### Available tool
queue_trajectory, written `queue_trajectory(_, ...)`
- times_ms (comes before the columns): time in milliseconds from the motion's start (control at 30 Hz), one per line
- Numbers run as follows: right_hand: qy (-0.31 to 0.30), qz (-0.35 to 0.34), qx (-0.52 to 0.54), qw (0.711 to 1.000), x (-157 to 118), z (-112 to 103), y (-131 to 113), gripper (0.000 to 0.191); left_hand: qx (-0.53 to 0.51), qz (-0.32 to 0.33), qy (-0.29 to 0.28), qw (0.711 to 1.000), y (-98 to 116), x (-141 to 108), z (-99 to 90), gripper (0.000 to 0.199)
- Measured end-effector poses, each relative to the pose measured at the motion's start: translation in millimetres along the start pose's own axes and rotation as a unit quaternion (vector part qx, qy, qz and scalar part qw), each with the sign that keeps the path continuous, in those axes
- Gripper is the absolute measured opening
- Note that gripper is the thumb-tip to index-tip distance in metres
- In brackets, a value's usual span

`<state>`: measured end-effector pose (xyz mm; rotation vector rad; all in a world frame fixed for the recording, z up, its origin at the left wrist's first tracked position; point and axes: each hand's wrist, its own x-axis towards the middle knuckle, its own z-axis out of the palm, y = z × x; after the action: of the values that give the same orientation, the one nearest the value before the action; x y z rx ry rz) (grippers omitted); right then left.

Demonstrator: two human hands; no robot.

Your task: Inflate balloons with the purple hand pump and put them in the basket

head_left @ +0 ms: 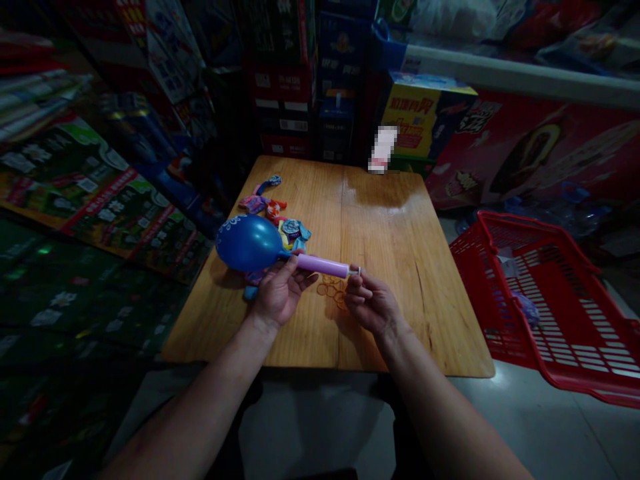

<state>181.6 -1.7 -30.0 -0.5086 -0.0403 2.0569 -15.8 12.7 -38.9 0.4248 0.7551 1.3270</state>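
A partly inflated blue balloon (250,242) with a pale swirl print is fitted on the left end of a purple hand pump (323,265). My left hand (280,290) is closed round the pump's nozzle end, where the balloon's neck sits. At the other end, the fingers of my right hand (370,300) grip the pump's white handle, which is pushed nearly all the way in. Several orange rubber bands (333,290) lie on the table below the pump. Uninflated balloons (293,230) in mixed colours are heaped behind and partly under the blue one.
The wooden table (390,240) stands before me. A red shopping basket (565,320) is on the floor at its right. Stacked boxes (290,87) rise behind it, green cartons (110,207) line the left, and a chest freezer (525,147) stands at the back right.
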Motion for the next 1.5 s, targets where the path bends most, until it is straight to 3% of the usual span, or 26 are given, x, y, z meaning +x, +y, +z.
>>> queue_trajectory(133, -0.001, 0.005, 0.007, 1.000, -5, 1, -16, 0.009, -0.007, 0.003, 0.010, 1.000, 7, 4, 2.5, 0.023)
queue_trajectory(267, -0.008, -0.023, 0.006, 1.000, -12, 0, -37, 0.010, -0.008, 0.050, 0.025, 0.998, 22, 9, -0.7, 0.022)
queue_trajectory(333, -0.009, -0.039, 0.010, 0.999, -11, -2, -35, 0.009, -0.004, 0.064, 0.017, 0.998, 22, 8, -2.3, 0.024)
queue_trajectory(567, -0.008, 0.008, 0.013, 1.000, 2, -2, -1, 0.009, 0.002, 0.007, -0.002, 1.000, 1, 1, 0.5, 0.025)
queue_trajectory(833, -0.009, -0.024, 0.004, 1.000, -10, -2, -36, 0.010, -0.009, 0.055, 0.022, 0.998, 21, 10, -3.3, 0.023)
queue_trajectory(900, -0.009, -0.036, 0.004, 0.999, -9, -3, -34, 0.010, -0.005, 0.064, 0.016, 0.998, 20, 8, -3.7, 0.025)
queue_trajectory(1033, 0.013, -0.001, -0.005, 1.000, -2, -1, -11, 0.006, 0.009, 0.011, -0.014, 1.000, 7, 1, 0.0, 0.028)
queue_trajectory(1133, 0.011, 0.000, -0.003, 1.000, 1, 1, -2, 0.007, 0.001, 0.002, -0.006, 1.000, 1, -1, 2.2, 0.027)
queue_trajectory(1367, -0.001, -0.029, -0.011, 1.000, -12, 2, -34, 0.009, -0.006, 0.048, 0.018, 0.999, 23, 8, -3.8, 0.023)
queue_trajectory(1500, 0.008, -0.039, -0.010, 0.999, -9, 1, -26, 0.008, 0.002, 0.053, 0.005, 0.999, 20, 6, -4.2, 0.027)
